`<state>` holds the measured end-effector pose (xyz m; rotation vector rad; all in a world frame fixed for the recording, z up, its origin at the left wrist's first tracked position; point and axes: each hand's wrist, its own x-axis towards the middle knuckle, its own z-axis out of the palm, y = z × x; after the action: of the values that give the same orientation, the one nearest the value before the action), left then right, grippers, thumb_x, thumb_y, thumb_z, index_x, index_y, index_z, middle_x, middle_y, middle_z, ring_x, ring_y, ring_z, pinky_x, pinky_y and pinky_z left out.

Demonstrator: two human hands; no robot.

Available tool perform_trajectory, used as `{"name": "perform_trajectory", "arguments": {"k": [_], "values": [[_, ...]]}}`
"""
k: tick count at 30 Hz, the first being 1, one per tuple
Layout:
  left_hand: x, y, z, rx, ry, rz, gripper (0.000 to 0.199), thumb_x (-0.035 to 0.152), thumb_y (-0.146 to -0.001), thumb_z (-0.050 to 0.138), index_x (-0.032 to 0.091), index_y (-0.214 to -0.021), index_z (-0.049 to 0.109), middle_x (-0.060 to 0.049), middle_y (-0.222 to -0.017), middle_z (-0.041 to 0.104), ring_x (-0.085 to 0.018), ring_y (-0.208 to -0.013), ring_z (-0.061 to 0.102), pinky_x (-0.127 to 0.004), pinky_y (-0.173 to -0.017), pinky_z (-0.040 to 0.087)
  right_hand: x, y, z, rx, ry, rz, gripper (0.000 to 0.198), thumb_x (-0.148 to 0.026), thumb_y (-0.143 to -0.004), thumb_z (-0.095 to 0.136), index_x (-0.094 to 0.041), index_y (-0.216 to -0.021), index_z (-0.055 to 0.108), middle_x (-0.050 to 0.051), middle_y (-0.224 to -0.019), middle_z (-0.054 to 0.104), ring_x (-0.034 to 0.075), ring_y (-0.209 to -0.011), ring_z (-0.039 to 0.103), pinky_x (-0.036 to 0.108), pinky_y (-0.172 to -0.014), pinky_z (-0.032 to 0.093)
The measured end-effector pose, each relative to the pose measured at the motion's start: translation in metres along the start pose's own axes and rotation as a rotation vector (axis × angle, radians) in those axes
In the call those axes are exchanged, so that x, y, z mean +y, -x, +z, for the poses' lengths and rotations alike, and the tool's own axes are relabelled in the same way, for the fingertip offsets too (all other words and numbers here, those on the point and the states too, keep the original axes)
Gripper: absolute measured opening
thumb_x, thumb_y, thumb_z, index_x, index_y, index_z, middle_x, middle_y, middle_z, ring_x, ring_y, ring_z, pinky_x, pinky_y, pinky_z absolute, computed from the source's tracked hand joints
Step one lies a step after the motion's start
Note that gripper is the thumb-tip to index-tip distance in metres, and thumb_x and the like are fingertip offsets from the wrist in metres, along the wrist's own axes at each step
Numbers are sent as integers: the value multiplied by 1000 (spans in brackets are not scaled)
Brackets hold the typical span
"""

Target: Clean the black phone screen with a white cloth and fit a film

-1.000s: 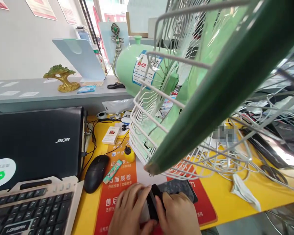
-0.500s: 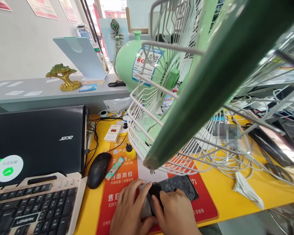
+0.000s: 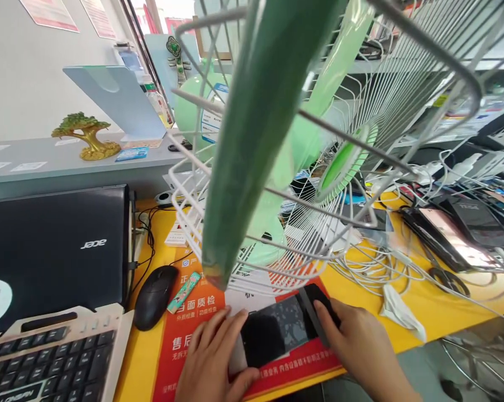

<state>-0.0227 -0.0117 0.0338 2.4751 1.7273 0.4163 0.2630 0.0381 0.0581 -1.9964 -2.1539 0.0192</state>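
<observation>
A flat phone (image 3: 272, 332) with a glossy dark screen lies slanted on the red and orange printed mat (image 3: 289, 365). Its left part looks plain black, while a mottled, bubbly patch shows towards the right. My left hand (image 3: 214, 352) grips the phone's grey left end, thumb at the near edge and fingers along the far side. At the other end, my right hand (image 3: 356, 332) pinches a dark flat strip (image 3: 313, 315) that lies across the screen. The strip's far right part is partly hidden by my fingers.
Close above the phone hangs a green fan's white wire guard (image 3: 277, 282), with a thick green bar (image 3: 247, 139) before it. Left are a black mouse (image 3: 155, 296), keyboard (image 3: 55, 357) and laptop (image 3: 55, 245). White cables (image 3: 361, 271) and scissors (image 3: 448, 281) lie right.
My right hand has slid rightwards along the phone with the dark strip, from its left part to its right end. My left hand stays at the left end. The camera view has shifted.
</observation>
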Motion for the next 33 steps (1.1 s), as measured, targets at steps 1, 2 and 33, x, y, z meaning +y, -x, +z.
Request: {"name": "perform_trajectory", "arguments": {"k": [1, 2, 33], "values": [[0, -1, 0, 14, -19, 16, 77, 29, -79, 73, 28, -148, 39, 0, -142, 63, -26, -130, 58, -44, -100, 53, 1, 0, 2, -29, 46, 10, 45, -44, -102, 45, -24, -61, 49, 1, -52, 61, 19, -49, 62, 29, -51, 25], [0, -1, -1, 26, -32, 34, 75, 30, -80, 72, 27, -148, 40, 1, -141, 64, -26, -129, 59, -43, -100, 53, -1, 1, 4, -43, 87, 9, 43, -42, -101, 47, -24, -63, 52, 2, -54, 63, 20, -50, 63, 29, -51, 24], [-3, -2, -1, 84, -147, 197, 41, 44, -85, 70, 34, -124, 63, 7, -137, 67, -24, -126, 60, -42, -93, 50, -27, -6, 1, -172, 123, 93, 39, -40, -100, 50, -22, -67, 60, 6, -62, 70, 20, -55, 67, 31, -53, 16]]}}
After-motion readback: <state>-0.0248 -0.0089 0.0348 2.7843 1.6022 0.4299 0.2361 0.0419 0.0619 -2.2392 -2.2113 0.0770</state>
